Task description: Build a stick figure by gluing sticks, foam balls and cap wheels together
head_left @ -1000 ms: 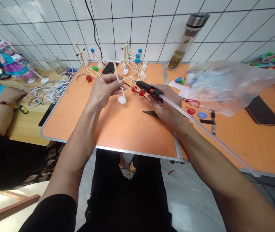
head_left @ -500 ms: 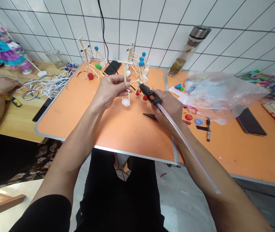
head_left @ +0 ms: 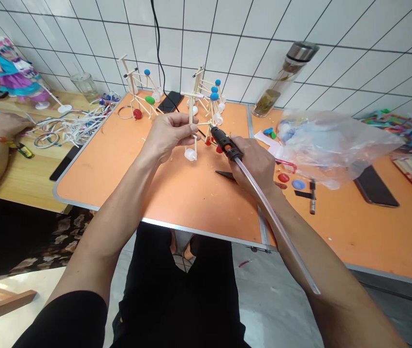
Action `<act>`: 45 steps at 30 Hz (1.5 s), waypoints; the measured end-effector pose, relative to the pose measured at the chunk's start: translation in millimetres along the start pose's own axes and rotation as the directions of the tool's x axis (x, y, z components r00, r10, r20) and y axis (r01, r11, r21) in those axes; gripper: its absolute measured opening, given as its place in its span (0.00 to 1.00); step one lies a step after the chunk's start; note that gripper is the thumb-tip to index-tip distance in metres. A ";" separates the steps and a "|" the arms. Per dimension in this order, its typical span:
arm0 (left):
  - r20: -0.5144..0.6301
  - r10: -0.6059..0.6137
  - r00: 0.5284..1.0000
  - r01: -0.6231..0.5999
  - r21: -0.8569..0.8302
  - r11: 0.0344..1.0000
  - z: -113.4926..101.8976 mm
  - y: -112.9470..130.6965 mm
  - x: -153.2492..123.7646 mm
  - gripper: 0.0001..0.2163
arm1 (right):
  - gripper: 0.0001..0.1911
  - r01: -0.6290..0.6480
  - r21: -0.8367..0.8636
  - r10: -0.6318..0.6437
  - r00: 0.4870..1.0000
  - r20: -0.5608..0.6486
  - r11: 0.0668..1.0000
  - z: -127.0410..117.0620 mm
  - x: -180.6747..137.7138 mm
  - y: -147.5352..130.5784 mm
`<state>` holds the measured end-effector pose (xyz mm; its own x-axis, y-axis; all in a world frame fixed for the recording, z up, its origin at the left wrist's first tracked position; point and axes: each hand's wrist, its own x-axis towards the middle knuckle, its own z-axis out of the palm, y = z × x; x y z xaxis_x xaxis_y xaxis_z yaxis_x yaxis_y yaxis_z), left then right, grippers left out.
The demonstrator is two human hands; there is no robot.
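Pinched between the thumb and fingers of my left hand [head_left: 172,135] is a small wooden-stick frame [head_left: 191,110], upright, with a translucent white piece [head_left: 190,154] at its lower end. My right hand [head_left: 255,159] wraps round a black hot glue gun [head_left: 226,143], whose clear glue stick [head_left: 278,224] sticks far out of the back. The gun's nozzle is at a stick joint just right of my left fingertips; whether it touches cannot be seen. Behind stand other stick models with blue balls [head_left: 214,96], and one at the left with a red ball [head_left: 137,114] and a green piece [head_left: 150,100].
Pliers' dark tips [head_left: 225,175] show beside my right hand. At the right lie a plastic bag [head_left: 336,145], a phone [head_left: 376,186] and red and blue discs [head_left: 298,184]. A glass bottle [head_left: 267,100] leans by the wall. Another person's hand [head_left: 10,124] rests at the left near white strips [head_left: 86,118].
The view has shifted slightly, so everything sits a little further right and lower. Both hands keep their hold, and the glue gun stays at the same joint.
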<state>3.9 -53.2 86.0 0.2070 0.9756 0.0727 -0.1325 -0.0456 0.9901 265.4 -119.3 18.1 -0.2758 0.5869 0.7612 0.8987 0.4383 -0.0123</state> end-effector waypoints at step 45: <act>-0.010 -0.004 1.000 0.004 0.004 1.000 1.4 2.2 -3.0 0.13 | 0.20 0.006 -0.079 -0.009 0.999 -0.038 0.997 7.8 -4.0 0.0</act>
<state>4.3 -56.5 88.1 0.1977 0.9779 0.0680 -0.1278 -0.0431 0.9909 263.8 -116.4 10.1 -0.2706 0.5567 0.7854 0.9214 0.3862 0.0437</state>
